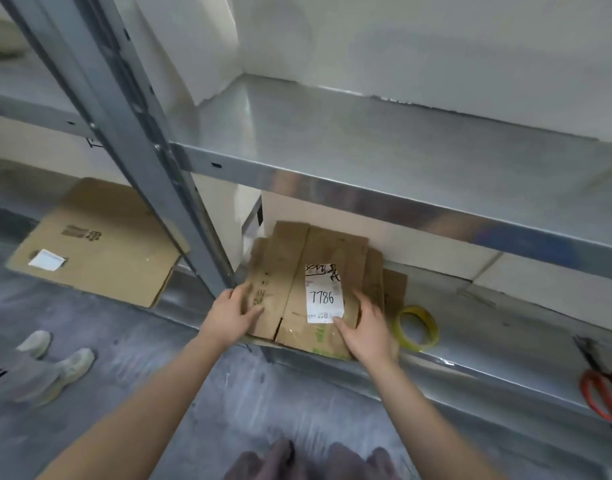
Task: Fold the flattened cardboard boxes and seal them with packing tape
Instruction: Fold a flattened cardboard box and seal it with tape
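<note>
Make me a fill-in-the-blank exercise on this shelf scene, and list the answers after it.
The white label on the top flattened box reads ____.
The tape roll beside the stack is coloured ____.
The scissors lie on the same shelf, towards its ____ end.
Missing words: 7786; yellow; right.

— Landmark?
— Grey steel post (166,188), slanting down through the left half.
— Right of the post?
— Upper shelf (367,147), silvery metal, sheen along its front lip; lower shelf (488,327) beneath, same metal.
— Behind?
— Pale wall (436,46), evenly lit, with a corner just right of the post.
— Left and below?
— Mottled grey floor (124,341), running on past the lower shelf's front edge.
</note>
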The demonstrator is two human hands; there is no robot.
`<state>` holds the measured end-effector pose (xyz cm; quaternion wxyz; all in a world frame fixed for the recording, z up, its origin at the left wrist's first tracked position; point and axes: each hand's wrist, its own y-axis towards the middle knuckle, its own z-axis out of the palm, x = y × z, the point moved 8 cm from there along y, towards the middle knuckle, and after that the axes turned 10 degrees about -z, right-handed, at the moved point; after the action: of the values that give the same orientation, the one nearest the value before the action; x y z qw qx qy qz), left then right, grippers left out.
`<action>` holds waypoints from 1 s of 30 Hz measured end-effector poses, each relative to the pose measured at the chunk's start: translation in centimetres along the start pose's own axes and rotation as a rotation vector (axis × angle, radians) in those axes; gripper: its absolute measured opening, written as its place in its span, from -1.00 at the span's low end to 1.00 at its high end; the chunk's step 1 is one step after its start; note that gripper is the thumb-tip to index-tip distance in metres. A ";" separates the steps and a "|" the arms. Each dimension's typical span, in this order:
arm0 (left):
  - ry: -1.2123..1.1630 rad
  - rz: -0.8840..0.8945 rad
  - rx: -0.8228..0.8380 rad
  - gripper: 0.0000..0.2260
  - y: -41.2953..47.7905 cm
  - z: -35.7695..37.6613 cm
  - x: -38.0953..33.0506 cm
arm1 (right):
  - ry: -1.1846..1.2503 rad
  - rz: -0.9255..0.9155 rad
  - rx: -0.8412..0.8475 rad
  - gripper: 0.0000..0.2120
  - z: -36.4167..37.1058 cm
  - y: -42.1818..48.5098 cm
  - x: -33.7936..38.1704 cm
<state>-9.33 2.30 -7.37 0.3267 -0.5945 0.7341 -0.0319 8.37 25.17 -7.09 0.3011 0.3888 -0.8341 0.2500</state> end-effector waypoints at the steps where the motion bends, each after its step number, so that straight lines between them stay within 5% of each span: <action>1: 0.022 0.014 -0.018 -0.40 0.4 -0.2 0.0 | -0.004 0.006 -0.011 -0.28 0.0 0.1 0.1; 9: -0.002 0.052 -0.035 -0.37 1.0 0.0 -1.0 | 0.003 0.058 -0.065 -0.31 0.1 0.6 -0.3; 17: -0.294 -0.076 0.127 -0.30 0.6 1.5 -1.5 | 0.174 0.112 -0.108 -0.30 -0.5 0.0 -2.2; 30: -0.308 0.290 0.204 -0.37 -5.1 1.7 -8.7 | 0.264 0.003 -0.247 -0.33 -6.4 -3.8 -4.8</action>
<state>-3.42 9.11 -2.65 0.4944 -0.4444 0.7463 0.0326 15.89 29.59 -5.30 0.4529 0.3114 -0.8123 0.1951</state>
